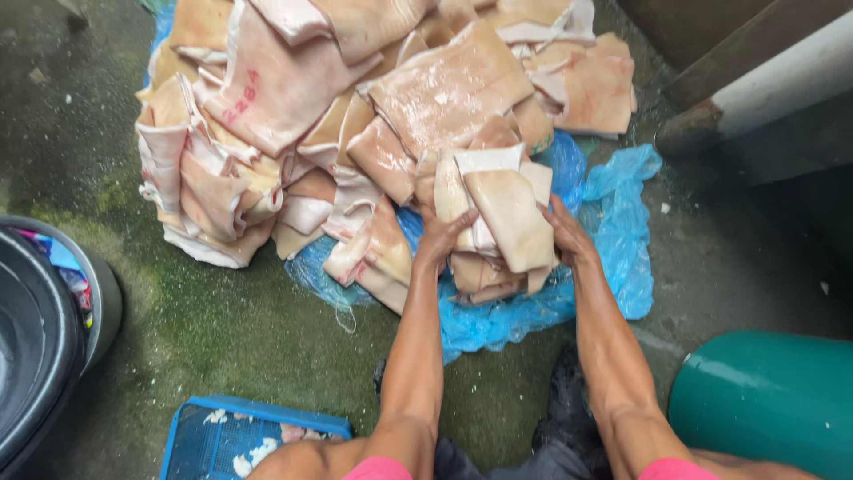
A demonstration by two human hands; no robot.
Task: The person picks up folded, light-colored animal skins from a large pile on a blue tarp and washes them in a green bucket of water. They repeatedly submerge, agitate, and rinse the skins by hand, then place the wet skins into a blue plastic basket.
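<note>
Pale pink and cream slabs of raw pork skin (355,116) lie heaped on a crumpled blue plastic sheet (622,231) spread over the damp, moss-stained concrete floor (231,320); the head view, the only one, looks straight down on it. At the near edge of the sheet, a small stack of folded slabs (498,222) stands apart from the main heap. The left hand (440,238) presses against the stack's left side and the right hand (564,233) against its right, so both hands are clamped on the stack from opposite sides, with the fingertips partly buried among the slabs. The far end of the heap is cut off by the top of the frame, and much of the sheet is hidden under the meat.

Left of the sheet, a dark round tub (44,338) is only half in view. Nearer than the sheet, a blue mesh crate (240,436) holding whitish scraps is cut off below. To the sheet's right, a green drum (764,400) shows only its curved side.
</note>
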